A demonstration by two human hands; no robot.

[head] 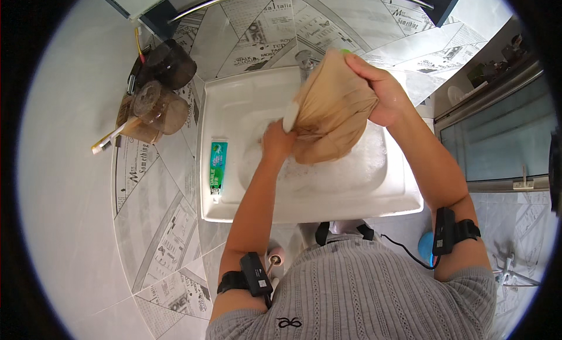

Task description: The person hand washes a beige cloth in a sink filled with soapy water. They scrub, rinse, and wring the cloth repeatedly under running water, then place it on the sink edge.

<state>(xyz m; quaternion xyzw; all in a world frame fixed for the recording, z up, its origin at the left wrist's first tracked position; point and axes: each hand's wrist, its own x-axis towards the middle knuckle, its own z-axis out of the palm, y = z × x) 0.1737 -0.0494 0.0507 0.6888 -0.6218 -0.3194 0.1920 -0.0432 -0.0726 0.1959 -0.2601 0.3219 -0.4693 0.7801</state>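
Observation:
A wet tan cloth [336,107] is stretched between my two hands above the white washbasin [219,103]. My right hand [388,96] grips its upper right edge, with the thumb along the top. At the lower left side of the cloth my left hand [279,140] is closed, and folds bunch beside it. A pale strip [290,116] stands next to the left fingers; whether it belongs to the cloth or is a separate thing is unclear. Suds [307,173] and water lie in the bowl. Behind the cloth, the faucet [305,61] is partly hidden.
A green toothpaste tube [218,166] lies on the basin's left rim. Cups [160,107] and a toothbrush [109,140] sit in a wall holder at left. Overhead runs a metal rail [210,5]. A glass-fronted door [496,133] stands at right.

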